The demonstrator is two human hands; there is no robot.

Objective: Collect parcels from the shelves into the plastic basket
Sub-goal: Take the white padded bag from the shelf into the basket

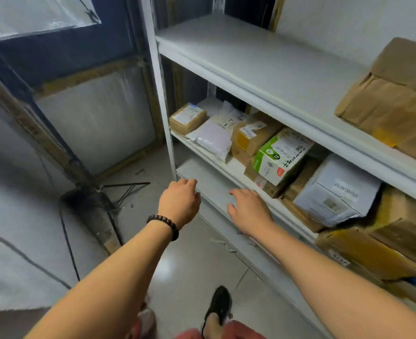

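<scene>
Over the bare left end of the lower shelf (202, 179), both hands held out and gripping nothing. Judged from that pose, about to pick a parcel off the middle shelf (236, 167).

Keep the fingers (241, 192) of the right hand (248, 209) apart and relaxed, as now; left hand (178, 201) loosely curled, clamped on nothing. Raise both over the shelf lip rather than scraping along it.

Best to start with the white poly mailer (211, 138), lying just beyond both hands and poking a little over the front edge. Soft, so likely to sag: slide a palm under it or pinch two sides.

Otherwise take the green-and-white carton (282, 155), to the right of the right hand and somewhat farther, resting tilted on brown boxes. Steady those neighbours while drawing it out, to avoid a slide.

Leave for later the small brown box (187, 117) at the far left, the grey-white bag (336, 192) farther right, and the large brown parcel (397, 99) up on the top shelf.

No sight of the plastic basket; locate it before filling both arms. Mind the black stand (128, 184) on the floor to the left when turning.
</scene>
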